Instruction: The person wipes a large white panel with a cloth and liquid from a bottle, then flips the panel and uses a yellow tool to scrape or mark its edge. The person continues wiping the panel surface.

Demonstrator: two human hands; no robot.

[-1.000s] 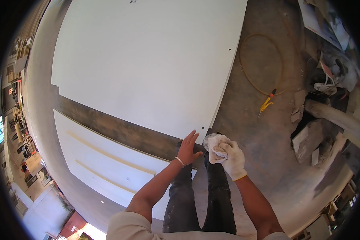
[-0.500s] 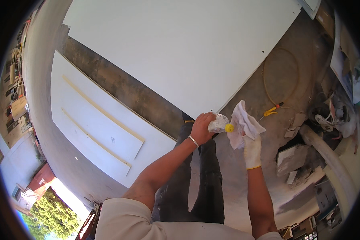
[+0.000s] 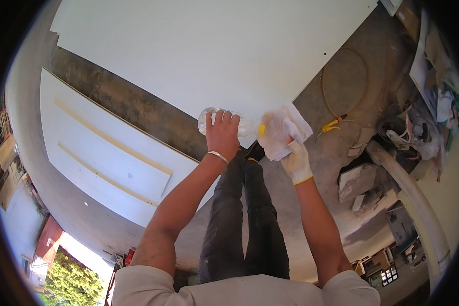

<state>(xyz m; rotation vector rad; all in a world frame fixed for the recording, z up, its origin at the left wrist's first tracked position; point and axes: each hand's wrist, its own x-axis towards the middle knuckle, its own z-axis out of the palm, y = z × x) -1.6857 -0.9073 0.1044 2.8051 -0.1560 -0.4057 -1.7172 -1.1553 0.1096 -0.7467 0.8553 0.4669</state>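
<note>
Over the near corner of the large white panel (image 3: 209,56), we wrap our left hand (image 3: 223,131) around a clear bottle (image 3: 246,126), its yellow cap (image 3: 261,130) up at the white cloth (image 3: 281,136) that our gloved right hand (image 3: 297,162) pinches beside that corner.

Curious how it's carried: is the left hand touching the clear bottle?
Touching. The head view shows the left hand wrapped over the clear bottle, with no gap.

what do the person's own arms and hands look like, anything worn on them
The left hand is ungloved, with a thin, pale, shiny band at its wrist. The right hand wears an off-white glove with yellow trim. The sleeves are short and pale.
</note>
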